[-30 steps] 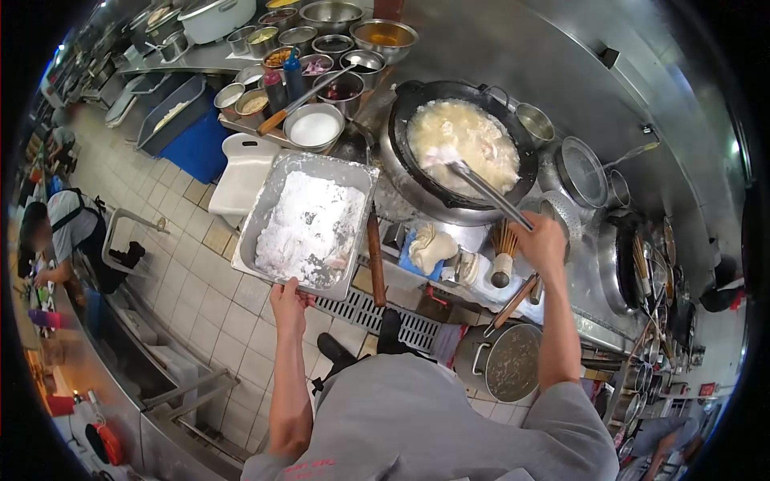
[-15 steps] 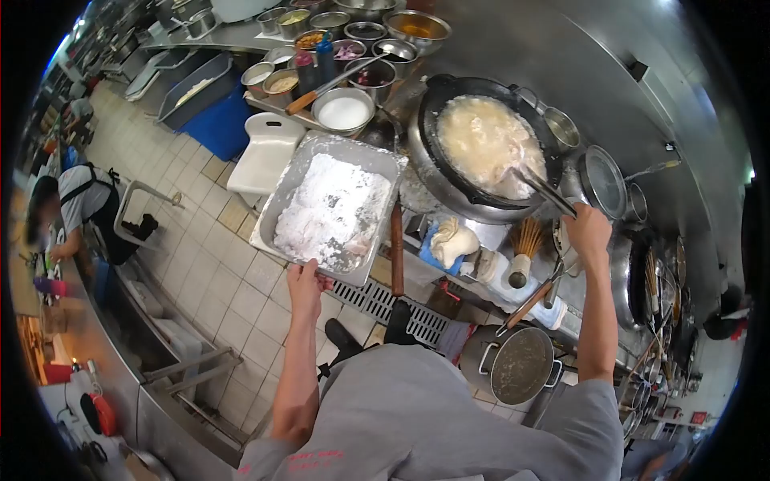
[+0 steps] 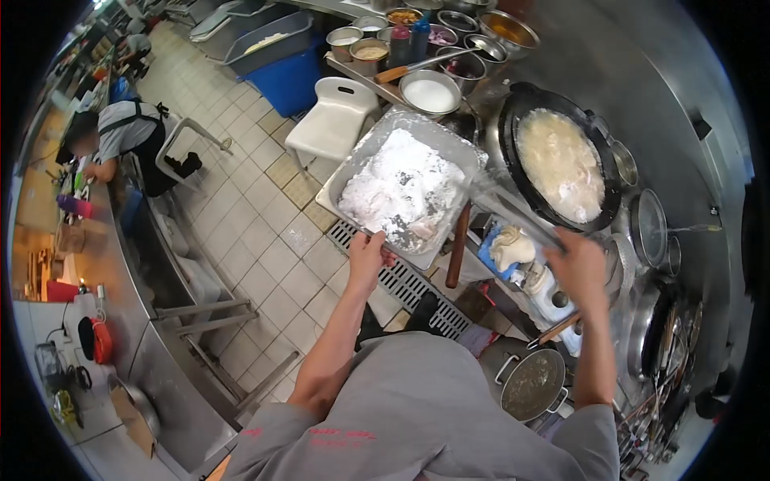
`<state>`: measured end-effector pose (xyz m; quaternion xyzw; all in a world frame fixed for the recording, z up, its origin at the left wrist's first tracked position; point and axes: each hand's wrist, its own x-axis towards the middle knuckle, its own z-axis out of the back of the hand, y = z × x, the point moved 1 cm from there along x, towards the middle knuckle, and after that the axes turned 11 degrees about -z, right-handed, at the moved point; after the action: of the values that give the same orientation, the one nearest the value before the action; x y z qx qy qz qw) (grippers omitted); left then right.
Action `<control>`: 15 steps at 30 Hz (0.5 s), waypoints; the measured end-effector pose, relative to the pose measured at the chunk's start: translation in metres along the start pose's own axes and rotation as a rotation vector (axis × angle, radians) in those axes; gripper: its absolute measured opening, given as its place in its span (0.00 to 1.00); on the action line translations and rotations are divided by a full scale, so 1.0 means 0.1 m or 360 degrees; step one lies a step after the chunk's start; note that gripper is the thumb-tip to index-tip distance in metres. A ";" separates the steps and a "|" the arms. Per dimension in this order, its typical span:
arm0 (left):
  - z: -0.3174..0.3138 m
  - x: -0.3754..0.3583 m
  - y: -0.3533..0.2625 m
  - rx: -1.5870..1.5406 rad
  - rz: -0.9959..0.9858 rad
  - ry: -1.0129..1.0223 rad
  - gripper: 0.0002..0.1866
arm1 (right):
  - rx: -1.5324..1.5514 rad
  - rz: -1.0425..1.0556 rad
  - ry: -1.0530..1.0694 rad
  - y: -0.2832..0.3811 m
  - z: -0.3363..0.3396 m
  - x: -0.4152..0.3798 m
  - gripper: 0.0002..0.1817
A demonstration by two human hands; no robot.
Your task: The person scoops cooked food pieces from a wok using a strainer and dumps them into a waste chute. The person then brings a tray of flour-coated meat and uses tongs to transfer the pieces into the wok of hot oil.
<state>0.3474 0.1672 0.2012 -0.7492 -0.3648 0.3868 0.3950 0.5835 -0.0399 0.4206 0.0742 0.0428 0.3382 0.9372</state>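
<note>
Left hand [image 3: 366, 247]: grips the near rim of the tray [image 3: 350, 171], full of floured pieces.
Right hand [image 3: 579, 264]: closed on the tongs [image 3: 513, 210].
Change: tongs were in the wok [image 3: 561, 164]; now their tips sit over the tray's edge.
Meaning: likely another piece gets picked.
View: swung left.

Tray [image 3: 449, 144] crowds wok [image 3: 513, 120]; tongs [image 3: 513, 210] between.

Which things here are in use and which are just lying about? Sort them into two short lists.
In use: left hand holding the metal tray of floured pieces; right hand holding tongs; wok of frying food.

Lying about: white stool, bowl of white powder, squeeze bottles, blue bin, wooden-handled pot.
</note>
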 end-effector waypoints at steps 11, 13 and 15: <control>0.03 0.02 -0.06 0.0037 0.0017 0.0005 0.07 | 0.0048 0.0600 0.0072 1.11 -1.46 0.17 0.16; 0.02 0.04 -0.06 -0.0010 0.0015 0.0044 0.07 | 0.0184 0.0546 0.0009 1.02 -1.34 0.16 0.17; 0.04 0.05 -0.03 -0.0004 -0.0005 0.0013 0.08 | 0.0402 0.0461 -0.0090 0.80 -1.22 0.11 0.17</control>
<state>0.3457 0.1741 0.2014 -0.7507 -0.3647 0.3827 0.3961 0.5259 0.0419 0.3140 0.2061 0.0474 0.4592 0.8628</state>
